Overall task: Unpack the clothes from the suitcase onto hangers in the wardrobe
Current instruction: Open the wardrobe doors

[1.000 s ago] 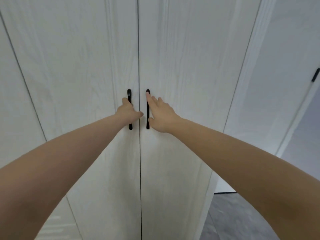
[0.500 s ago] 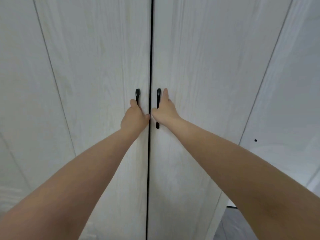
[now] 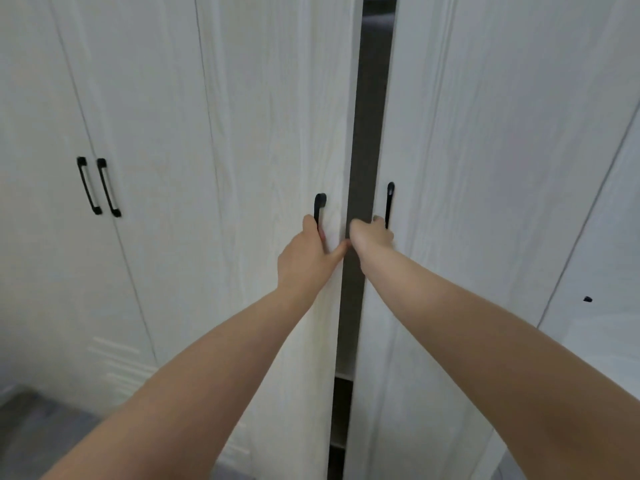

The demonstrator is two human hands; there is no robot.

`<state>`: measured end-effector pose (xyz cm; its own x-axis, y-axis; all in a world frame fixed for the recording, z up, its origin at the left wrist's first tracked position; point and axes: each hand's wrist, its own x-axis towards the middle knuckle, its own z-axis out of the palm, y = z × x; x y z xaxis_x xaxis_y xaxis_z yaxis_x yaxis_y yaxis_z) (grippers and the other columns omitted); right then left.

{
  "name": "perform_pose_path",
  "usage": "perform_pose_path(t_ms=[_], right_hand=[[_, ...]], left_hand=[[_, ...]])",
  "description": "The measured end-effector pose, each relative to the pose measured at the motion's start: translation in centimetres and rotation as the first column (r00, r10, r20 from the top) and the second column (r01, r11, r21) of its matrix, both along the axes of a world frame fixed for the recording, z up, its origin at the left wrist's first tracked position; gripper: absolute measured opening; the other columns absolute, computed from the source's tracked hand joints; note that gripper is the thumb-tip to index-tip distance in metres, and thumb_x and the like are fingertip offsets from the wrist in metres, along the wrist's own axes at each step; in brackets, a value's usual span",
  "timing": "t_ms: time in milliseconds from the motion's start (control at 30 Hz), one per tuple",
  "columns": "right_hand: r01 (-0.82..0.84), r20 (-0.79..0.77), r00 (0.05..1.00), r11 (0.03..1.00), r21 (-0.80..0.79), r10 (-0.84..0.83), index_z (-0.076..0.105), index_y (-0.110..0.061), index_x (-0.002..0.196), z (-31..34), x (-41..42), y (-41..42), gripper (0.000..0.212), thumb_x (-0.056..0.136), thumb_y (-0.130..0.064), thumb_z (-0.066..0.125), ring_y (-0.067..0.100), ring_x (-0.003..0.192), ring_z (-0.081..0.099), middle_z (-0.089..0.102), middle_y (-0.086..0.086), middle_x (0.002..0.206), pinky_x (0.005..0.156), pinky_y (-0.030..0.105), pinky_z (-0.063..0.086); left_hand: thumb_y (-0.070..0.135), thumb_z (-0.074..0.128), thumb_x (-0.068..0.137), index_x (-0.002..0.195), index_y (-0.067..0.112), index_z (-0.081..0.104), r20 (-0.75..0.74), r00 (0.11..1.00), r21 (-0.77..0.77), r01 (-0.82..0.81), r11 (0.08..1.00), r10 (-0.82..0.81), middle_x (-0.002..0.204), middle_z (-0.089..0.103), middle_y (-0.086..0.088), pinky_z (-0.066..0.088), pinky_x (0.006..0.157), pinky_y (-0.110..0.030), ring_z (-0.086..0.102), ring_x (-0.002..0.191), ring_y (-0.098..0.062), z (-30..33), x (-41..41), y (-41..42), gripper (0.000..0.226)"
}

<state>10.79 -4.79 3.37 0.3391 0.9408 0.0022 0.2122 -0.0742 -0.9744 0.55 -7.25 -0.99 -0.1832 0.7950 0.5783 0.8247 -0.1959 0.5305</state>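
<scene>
Hands: left hand (image 3: pixel 304 252), right hand (image 3: pixel 372 233), each gripping one of four black handles (image 3: pixel 319 207).

Gap: a narrow dark slot (image 3: pixel 360 161) between the two doors, running 12 to 6 o'clock.
Left door (image 3: pixel 270 133): blocks the way at 9 o'clock of the slot.
Right door (image 3: pixel 485 133): blocks at 3 o'clock.
Shelf (image 3: pixel 344 370): crosses the slot low, toward 6 o'clock.
Hands: left hand (image 3: pixel 304 252) and right hand (image 3: pixel 370 233) crowd the slot at mid-height.
</scene>
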Motion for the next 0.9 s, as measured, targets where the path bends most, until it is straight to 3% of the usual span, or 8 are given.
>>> perform_pose_path(t_ms=[233, 433, 500, 600, 667, 733, 833, 900], right_hand=[[-0.277, -0.336, 0.915, 0.953, -0.123, 0.223, 0.068, -0.010, 0.119, 1.0, -5.8, -5.4, 0.044, 0.088, -0.015, 0.037, 0.026, 0.107, 0.069, 0.072, 0.009, 0.117, 0.102, 0.043, 0.051], [-0.428, -0.254, 0.885, 0.896, -0.118, 0.390, 0.069, -0.021, 0.080, 0.3, -9.6, -8.2, 0.012, 0.079, -0.029, 0.060, 0.013, 0.051, 0.064, 0.075, -0.002, 0.077, 0.067, 0.031, 0.059], [-0.461, -0.248, 0.871, 0.879, -0.119, 0.423, 0.071, -0.020, 0.085, 0.0, -11.4, -8.6, 0.014, 0.079, -0.030, 0.062, 0.015, 0.062, 0.068, 0.075, -0.002, 0.076, 0.061, 0.030, 0.060], [-0.507, -0.257, 0.843, 0.857, -0.090, 0.472, 0.072, -0.015, 0.091, -0.5, -14.5, -9.4, 0.017, 0.080, -0.025, 0.064, 0.021, 0.079, 0.072, 0.075, 0.004, 0.086, 0.076, 0.038, 0.062], [-0.544, -0.234, 0.825, 0.835, -0.083, 0.514, 0.072, -0.015, 0.095, -0.6, -17.0, -10.2, 0.016, 0.082, -0.022, 0.065, 0.020, 0.078, 0.074, 0.075, 0.005, 0.087, 0.078, 0.037, 0.061], [-0.577, -0.193, 0.809, 0.814, -0.075, 0.555, 0.070, -0.015, 0.099, -0.6, -18.8, -10.7, 0.015, 0.086, -0.020, 0.066, 0.020, 0.082, 0.074, 0.073, 0.004, 0.090, 0.077, 0.035, 0.060], [-0.584, -0.124, 0.809, 0.809, -0.060, 0.575, 0.067, -0.012, 0.112, -0.6, -21.2, -11.4, 0.024, 0.090, -0.020, 0.065, 0.020, 0.089, 0.073, 0.070, 0.003, 0.094, 0.085, 0.037, 0.059], [-0.588, -0.092, 0.808, 0.806, -0.070, 0.582, 0.066, -0.010, 0.117, -0.7, -22.1, -11.8, 0.027, 0.091, -0.020, 0.065, 0.020, 0.089, 0.072, 0.069, 0.002, 0.094, 0.089, 0.038, 0.058]], left_hand=[[0.068, 0.061, 0.070, 0.095, 0.024, 0.038, 0.026, 0.998, -0.001, 0.063, 0.998, -0.063, 0.069, 0.050, 0.011, 0.043, 0.049, -0.030, 0.060, 0.062, -0.019, -0.1, -5.7, -4.1, 0.056], [0.068, 0.068, 0.060, 0.081, 0.025, 0.036, 0.066, 0.993, 0.035, 0.098, 0.995, -0.100, 0.068, 0.055, 0.007, 0.048, 0.053, -0.034, 0.058, 0.062, -0.014, -0.2, -12.5, -7.5, 0.057], [0.063, 0.066, 0.060, 0.081, 0.026, 0.037, 0.084, 0.990, 0.058, 0.107, 0.993, -0.111, 0.066, 0.056, 0.006, 0.049, 0.053, -0.034, 0.058, 0.060, -0.015, -0.2, -14.8, -8.5, 0.052], [0.057, 0.065, 0.061, 0.084, 0.029, 0.038, 0.110, 0.984, 0.070, 0.136, 0.988, -0.143, 0.069, 0.058, 0.006, 0.050, 0.055, -0.035, 0.058, 0.062, -0.014, -0.4, -18.9, -9.9, 0.045], [0.055, 0.065, 0.063, 0.088, 0.032, 0.042, 0.110, 0.985, 0.101, 0.120, 0.988, -0.131, 0.079, 0.057, 0.010, 0.050, 0.058, -0.035, 0.058, 0.065, -0.007, -0.5, -22.0, -10.6, 0.041], [0.055, 0.062, 0.067, 0.109, 0.037, 0.047, 0.105, 0.990, 0.149, 0.080, 0.986, -0.097, 0.098, 0.054, 0.018, 0.050, 0.063, -0.032, 0.057, 0.074, 0.003, -0.7, -24.5, -11.0, 0.049], [0.042, 0.059, 0.075, 0.149, 0.037, 0.023, 0.137, 0.984, 0.216, 0.084, 0.973, -0.116, 0.130, 0.044, 0.016, 0.045, 0.072, -0.022, 0.047, 0.095, 0.011, -1.1, -27.1, -11.5, 0.083], [0.028, 0.059, 0.082, 0.156, 0.027, 0.007, 0.228, 0.963, 0.217, 0.090, 0.972, -0.140, 0.151, 0.034, 0.007, 0.044, 0.096, -0.028, 0.039, 0.127, 0.001, -1.2, -28.3, -11.4, 0.091]])
